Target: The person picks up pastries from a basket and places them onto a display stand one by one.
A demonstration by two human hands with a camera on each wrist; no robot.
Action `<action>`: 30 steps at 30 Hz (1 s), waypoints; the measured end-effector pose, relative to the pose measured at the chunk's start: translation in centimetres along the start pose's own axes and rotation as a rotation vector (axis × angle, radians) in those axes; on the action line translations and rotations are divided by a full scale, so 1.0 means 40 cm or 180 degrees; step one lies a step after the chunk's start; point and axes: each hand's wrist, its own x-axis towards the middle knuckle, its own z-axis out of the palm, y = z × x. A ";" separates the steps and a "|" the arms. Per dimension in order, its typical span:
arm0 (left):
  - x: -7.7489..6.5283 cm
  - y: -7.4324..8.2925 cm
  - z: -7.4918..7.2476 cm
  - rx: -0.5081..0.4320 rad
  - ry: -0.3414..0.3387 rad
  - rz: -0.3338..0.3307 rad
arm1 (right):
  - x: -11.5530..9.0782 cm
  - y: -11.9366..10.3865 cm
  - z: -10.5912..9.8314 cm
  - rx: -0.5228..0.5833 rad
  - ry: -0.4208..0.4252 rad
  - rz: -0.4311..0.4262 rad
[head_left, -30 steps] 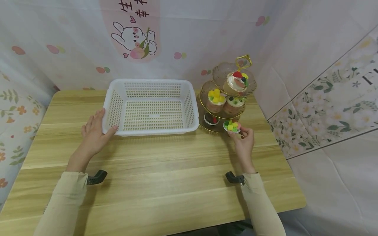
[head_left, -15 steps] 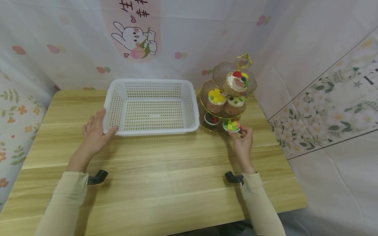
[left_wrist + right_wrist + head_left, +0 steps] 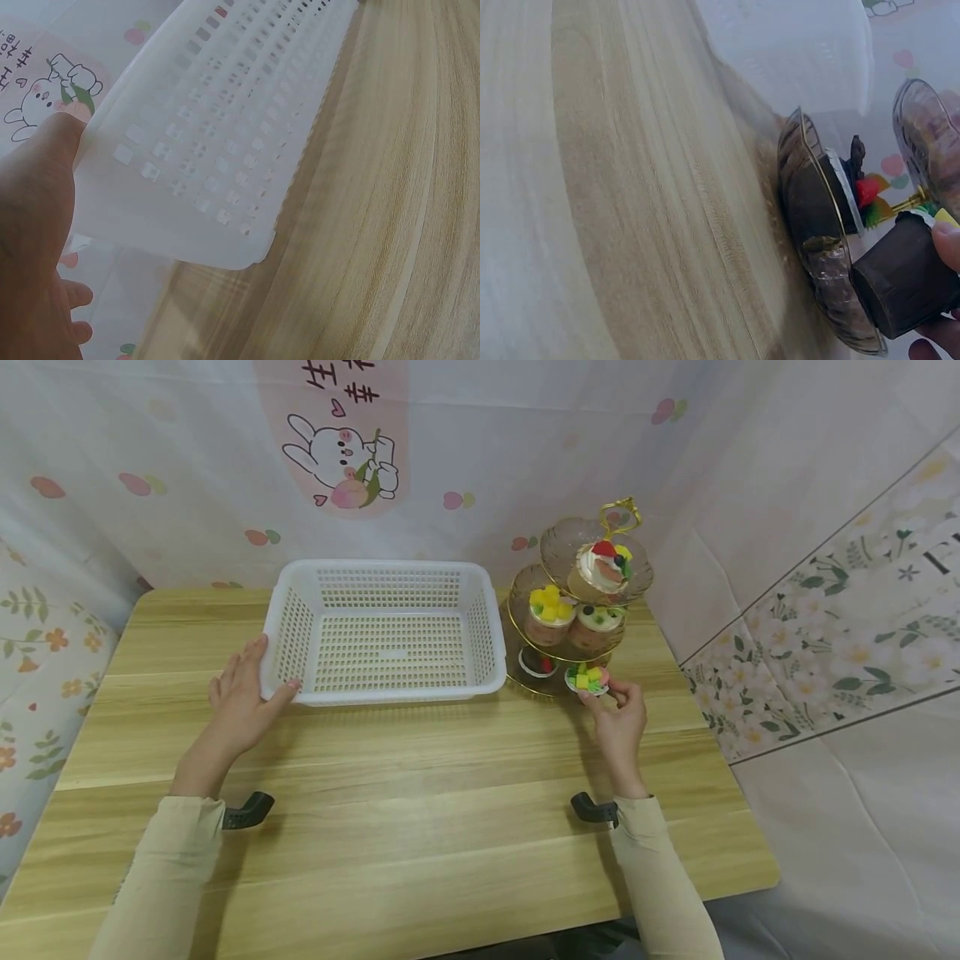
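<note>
My right hand [image 3: 621,717] pinches a cupcake-like dessert [image 3: 587,678] topped with yellow and green pieces, at the front right of a tiered stand [image 3: 557,548]. In the right wrist view, its dark brown cup [image 3: 904,279] tilts over the rim of the stand's lowest plate [image 3: 832,281]; whether its base touches the plate is unclear. Another dark dessert cup [image 3: 817,196] with a red topping sits on that plate. At the left end of a white perforated basket [image 3: 390,697], my left hand [image 3: 242,695] rests with extended fingers against the side, thumb by the front corner.
A yellow-topped cup [image 3: 550,617] and a green-topped cup [image 3: 596,625] share the stand's middle plate. On its top plate is a cream dessert [image 3: 602,568] with fruit. The wooden table [image 3: 420,827] meets a printed curtain [image 3: 480,460] behind.
The right hand and its dessert have shifted very slightly left, closer in to the lowest plate. The left hand and basket have stayed in place.
</note>
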 end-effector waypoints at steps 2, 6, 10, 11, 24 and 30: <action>-0.001 0.000 -0.001 -0.0008 0.0000 0.0001 | 0.004 0.000 0.003 -0.0005 0.0027 -0.0005; -0.002 0.001 -0.002 -0.0048 -0.0018 0.0009 | 0.012 0.003 0.012 0.0003 0.0095 -0.0037; -0.003 0.003 -0.003 -0.0078 -0.0037 0.0008 | 0.016 0.005 0.019 0.0027 0.0136 -0.0042; -0.004 0.004 -0.003 -0.0080 -0.0036 0.0006 | 0.017 0.005 0.021 0.0036 0.0143 -0.0041; -0.003 0.005 -0.003 -0.0078 -0.0039 -0.0010 | 0.042 0.017 0.048 0.0061 0.0158 -0.0133; -0.005 0.009 -0.005 -0.0070 -0.0039 -0.0001 | 0.048 0.014 0.056 -0.0010 0.0164 -0.0175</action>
